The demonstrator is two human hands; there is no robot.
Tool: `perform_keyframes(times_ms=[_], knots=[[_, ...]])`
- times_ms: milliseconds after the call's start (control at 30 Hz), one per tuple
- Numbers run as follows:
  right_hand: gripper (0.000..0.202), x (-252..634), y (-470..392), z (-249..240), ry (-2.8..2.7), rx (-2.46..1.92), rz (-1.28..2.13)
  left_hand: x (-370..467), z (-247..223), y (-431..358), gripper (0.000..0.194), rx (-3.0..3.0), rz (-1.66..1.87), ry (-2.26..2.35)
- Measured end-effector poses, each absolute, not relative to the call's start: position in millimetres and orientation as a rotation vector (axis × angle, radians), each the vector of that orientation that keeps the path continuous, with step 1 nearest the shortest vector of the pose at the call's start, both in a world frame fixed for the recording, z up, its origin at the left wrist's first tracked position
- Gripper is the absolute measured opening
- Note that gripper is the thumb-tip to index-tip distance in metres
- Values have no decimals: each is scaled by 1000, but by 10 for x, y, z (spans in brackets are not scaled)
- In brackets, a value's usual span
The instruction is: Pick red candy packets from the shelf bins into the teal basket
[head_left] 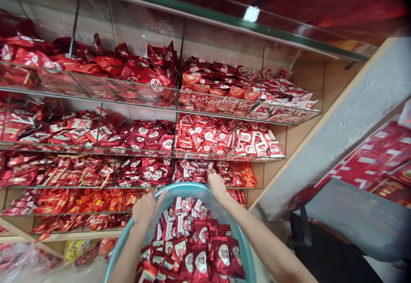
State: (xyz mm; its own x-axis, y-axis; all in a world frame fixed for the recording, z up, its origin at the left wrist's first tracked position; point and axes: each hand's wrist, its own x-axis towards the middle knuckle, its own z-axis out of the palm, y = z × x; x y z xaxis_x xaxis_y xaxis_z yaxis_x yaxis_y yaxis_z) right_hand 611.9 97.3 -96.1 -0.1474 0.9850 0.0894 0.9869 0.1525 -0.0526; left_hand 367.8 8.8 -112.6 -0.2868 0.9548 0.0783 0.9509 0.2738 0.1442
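A teal plastic basket (248, 248) full of small red wrapped packets (201, 261) is in front of me at the bottom of the view. My left hand (145, 209) grips its rim on the far left side, thumb pointing along the edge. Beyond the basket's far rim, my right hand (215, 183) reaches to a lower shelf compartment, its fingers curled beside dark red and white packets (191, 169). Whatever those fingers hold is too small to make out. Some packets in the basket carry a white oval with dark characters; others show printed figures.
Glass-fronted shelves (175, 152) rise ahead, divided into compartments of red packets. A thick glass edge (205, 11) crosses above. To the right are a wooden side panel (289, 146), a grey wall, and a black chair (330, 253). Plastic bags (28, 257) lie low at left.
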Motion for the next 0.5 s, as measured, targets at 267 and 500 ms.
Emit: perform_keyframes(times_ms=[267,500], knots=[[21,6285,797,-745,-2073,-1844,6,3694,-1085,83,53,1868,227,2500],[15,6306,590,-801,-1388,-1298,706,3694,-1076,81,57,1864,247,2488]])
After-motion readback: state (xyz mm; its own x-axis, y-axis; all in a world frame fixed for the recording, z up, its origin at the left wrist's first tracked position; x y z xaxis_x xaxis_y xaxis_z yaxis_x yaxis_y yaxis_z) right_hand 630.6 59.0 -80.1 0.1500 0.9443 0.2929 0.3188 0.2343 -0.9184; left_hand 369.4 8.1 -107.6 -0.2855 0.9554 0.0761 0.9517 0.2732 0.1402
